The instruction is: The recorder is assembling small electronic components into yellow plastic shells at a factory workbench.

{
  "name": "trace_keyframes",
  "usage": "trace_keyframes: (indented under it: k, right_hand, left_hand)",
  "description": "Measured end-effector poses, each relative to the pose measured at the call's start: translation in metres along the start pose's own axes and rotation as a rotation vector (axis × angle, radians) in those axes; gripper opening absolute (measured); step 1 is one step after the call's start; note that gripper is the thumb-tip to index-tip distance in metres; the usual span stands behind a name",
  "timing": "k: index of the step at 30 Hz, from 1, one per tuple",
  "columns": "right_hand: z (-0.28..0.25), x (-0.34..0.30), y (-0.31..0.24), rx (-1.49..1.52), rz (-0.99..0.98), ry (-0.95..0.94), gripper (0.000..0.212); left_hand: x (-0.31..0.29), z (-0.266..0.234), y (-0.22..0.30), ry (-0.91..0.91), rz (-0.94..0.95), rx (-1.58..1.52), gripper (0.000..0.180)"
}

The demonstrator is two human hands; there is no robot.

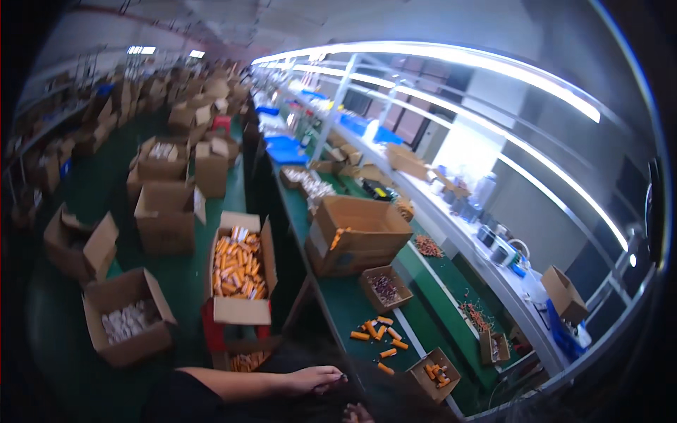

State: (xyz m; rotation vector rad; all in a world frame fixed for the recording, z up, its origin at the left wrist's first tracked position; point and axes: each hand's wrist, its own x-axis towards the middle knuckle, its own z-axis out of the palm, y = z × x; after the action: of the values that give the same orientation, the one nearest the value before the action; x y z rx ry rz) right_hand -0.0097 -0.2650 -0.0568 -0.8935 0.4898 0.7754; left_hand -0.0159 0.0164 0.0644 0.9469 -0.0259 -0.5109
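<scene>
No readable lettering or numbers.

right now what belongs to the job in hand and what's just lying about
Likely in use:
tiny dark piece in the left hand
loose orange cylinders on green bench
small open cardboard box of orange cylinders

Likely just lying about:
brown cardboard box of white pieces
flat blue items

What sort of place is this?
Likely a factory workshop: a long green workbench under strip lights, loose orange cylinders lying on it, and many open cardboard boxes alongside.
</scene>
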Motion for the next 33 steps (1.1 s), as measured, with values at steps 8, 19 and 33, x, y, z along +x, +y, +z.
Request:
trace_keyframes:
  k: [8,19,33]
  right_hand:
    - [0.139,0.072,-0.012,-0.288,-0.093,-0.163,0.029]
    - [0.183,0.154,0.037,-0.857,-0.802,0.081,0.039]
    - [0.024,0.107,-0.102,-1.647,-1.343,0.988,0.032]
  left_hand:
    - [-0.038,-0.045,-0.079,-0.184,0.219,-0.045,0.028]
    - [-0.094,-0.106,-0.099,0.114,0.276,-0.398,0.030]
    - [-0.029,-0.099,-0.094,0.248,0.201,-0.724,0.022]
